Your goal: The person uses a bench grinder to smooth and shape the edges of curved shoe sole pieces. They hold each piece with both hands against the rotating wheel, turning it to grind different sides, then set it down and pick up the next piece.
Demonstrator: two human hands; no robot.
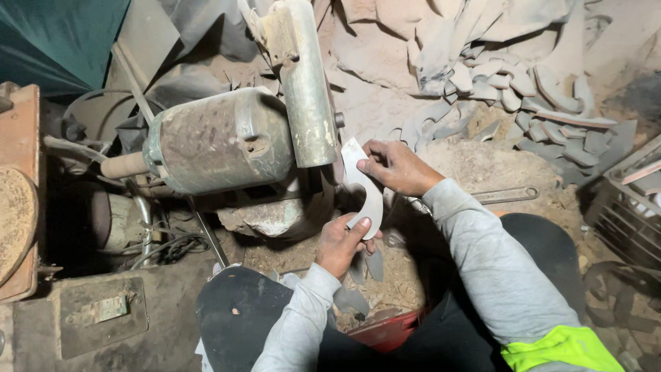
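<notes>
Both my hands hold one curved, pale metal blade blank (365, 184). My right hand (392, 165) pinches its upper end next to the grinder's wheel guard (306, 83). My left hand (341, 242) grips its lower end from below. The blank's upper edge rests against the side of the guarded wheel. The grinder's dusty round motor body (220, 138) lies to the left of the hands. I sit low, knees in dark trousers at either side, sleeves grey.
A heap of several similar curved blanks (523, 103) lies at the back right on dusty ground. A dark plastic crate (630, 207) stands at the right edge. A wrench (506, 195) lies beyond my right arm. A red container (385, 329) sits between my knees. Cables (169, 248) trail at the left.
</notes>
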